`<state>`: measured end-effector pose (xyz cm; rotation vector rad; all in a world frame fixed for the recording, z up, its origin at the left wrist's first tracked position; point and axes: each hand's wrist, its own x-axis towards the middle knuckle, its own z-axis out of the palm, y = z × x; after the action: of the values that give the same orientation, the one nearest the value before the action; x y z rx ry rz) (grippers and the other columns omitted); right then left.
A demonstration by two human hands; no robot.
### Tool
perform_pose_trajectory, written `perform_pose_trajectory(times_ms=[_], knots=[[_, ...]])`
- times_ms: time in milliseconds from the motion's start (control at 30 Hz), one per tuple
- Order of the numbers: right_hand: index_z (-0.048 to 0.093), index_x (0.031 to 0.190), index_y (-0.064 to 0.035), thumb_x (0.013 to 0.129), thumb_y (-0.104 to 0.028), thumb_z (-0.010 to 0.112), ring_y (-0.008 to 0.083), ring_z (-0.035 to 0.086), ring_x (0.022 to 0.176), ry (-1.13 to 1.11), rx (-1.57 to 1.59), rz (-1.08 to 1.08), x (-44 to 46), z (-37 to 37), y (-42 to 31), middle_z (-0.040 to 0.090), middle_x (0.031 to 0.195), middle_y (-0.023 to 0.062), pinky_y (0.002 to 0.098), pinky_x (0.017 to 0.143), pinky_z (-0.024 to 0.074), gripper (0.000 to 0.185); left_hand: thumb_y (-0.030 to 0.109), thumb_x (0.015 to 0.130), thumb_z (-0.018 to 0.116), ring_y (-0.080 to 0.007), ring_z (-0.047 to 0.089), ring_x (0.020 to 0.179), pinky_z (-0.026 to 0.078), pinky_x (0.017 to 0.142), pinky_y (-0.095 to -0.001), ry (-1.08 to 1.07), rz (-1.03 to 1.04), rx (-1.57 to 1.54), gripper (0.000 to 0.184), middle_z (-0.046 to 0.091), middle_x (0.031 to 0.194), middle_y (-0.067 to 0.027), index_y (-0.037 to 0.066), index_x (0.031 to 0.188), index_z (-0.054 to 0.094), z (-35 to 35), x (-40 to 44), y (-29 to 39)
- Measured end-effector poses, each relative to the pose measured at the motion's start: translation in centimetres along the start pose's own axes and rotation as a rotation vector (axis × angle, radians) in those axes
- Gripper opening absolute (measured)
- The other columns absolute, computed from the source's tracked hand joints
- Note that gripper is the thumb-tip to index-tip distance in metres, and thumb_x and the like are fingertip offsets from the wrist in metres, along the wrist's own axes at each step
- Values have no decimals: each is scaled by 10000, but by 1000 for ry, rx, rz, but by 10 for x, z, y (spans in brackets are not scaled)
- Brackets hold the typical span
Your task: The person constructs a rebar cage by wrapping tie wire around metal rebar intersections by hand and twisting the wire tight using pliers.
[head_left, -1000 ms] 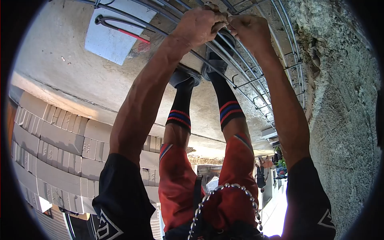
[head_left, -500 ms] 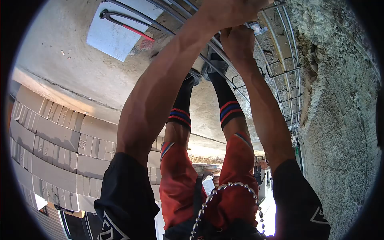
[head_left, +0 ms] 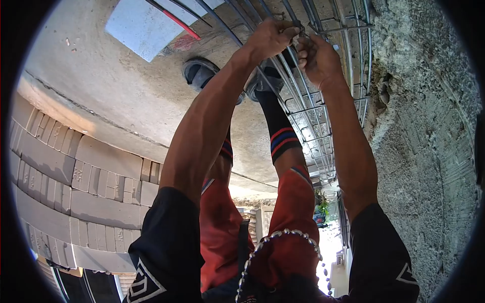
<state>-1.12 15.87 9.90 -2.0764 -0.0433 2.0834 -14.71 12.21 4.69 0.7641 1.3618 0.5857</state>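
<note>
A cage of steel rebar (head_left: 308,108), long bars crossed by thinner stirrups, runs from the top down between my legs and the rough wall. My left hand (head_left: 273,39) is closed in a pinch at the cage's upper bars, by a small dark piece at a bar; what its fingertips hold is too small to name. Just right of it, my right hand (head_left: 321,60) has its fingers curled in toward the same spot; whatever they grip is hidden. Pincers with a red handle (head_left: 177,22) lie at the upper left, their jaws out of view.
The pincers lie over a pale blue-white board (head_left: 146,30) on the concrete floor (head_left: 121,86). A rough concrete wall (head_left: 419,151) rises on the right. Stacked grey hollow blocks (head_left: 96,171) stand on the left. My sandalled foot (head_left: 199,73) is beside the cage.
Both hands have come lower in view, and my fingers now show at the bars. One foot has moved left. The view has shifted, so the pincers' jaws have left the frame.
</note>
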Motion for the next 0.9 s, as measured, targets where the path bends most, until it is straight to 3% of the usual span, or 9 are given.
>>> perform_pose_trajectory(times_ms=[67,100,200,233,433,500,567,633,900], knots=[[603,943,-10,865,-346,568,142,589,626,169,-597,-213,-19,-6,-6,560,656,23,248,559,464,347,291,865,520,-116,438,537,368,544,-301,-48,30,18,341,495,586,-18,-21,744,582,-4,6,-2],[628,987,-9,789,-432,643,221,635,779,334,-1058,-475,-18,-18,-4,599,713,61,315,673,509,467,292,867,517,-110,421,526,352,529,-297,-97,0,16,346,467,572,-9,-18,720,561,-4,9,-3],[653,937,-29,762,-423,663,261,619,864,367,-1358,-1148,-35,-14,-3,624,803,96,372,715,510,431,265,869,517,-107,404,508,343,510,-289,-199,-80,-7,308,432,555,-3,-12,747,577,-5,9,-6],[653,944,-37,738,-387,688,257,601,904,306,-1462,-1165,-30,-14,-2,609,916,91,385,726,508,408,250,870,519,-108,404,504,347,507,-287,-223,-95,-9,289,428,553,-5,-11,773,596,-7,14,-8],[626,938,-47,754,-364,688,274,612,843,311,-1598,-1170,-19,-7,-5,616,888,103,377,661,512,372,188,856,585,-85,406,482,356,474,-262,-162,-50,-111,243,452,556,-12,-37,931,640,3,23,-31],[623,943,-51,764,-375,678,273,621,822,318,-1575,-1176,-16,-5,-16,622,883,107,371,642,517,374,216,857,598,-71,404,478,337,455,-256,11,655,283,260,471,573,-9,-32,922,643,1,37,-49],[621,958,-55,768,-388,672,269,631,802,294,-1525,-1119,-14,-10,-21,623,897,110,367,630,523,386,234,859,604,-63,404,476,321,440,-253,-5,596,270,264,495,592,-12,-21,912,648,0,22,-34],[624,936,-58,769,-385,670,266,639,786,271,-1563,-1250,-5,-14,-19,625,902,107,370,633,524,370,241,863,602,-62,406,475,308,428,-253,-175,-184,-130,254,524,613,-19,-4,903,654,-7,9,-4],[621,853,-29,819,-228,609,294,649,735,112,-1980,-1124,-11,-1,-28,636,835,139,378,621,531,202,231,859,606,-52,362,441,271,409,-240,-117,-130,-270,249,514,573,5,-4,924,660,-5,6,-12]])
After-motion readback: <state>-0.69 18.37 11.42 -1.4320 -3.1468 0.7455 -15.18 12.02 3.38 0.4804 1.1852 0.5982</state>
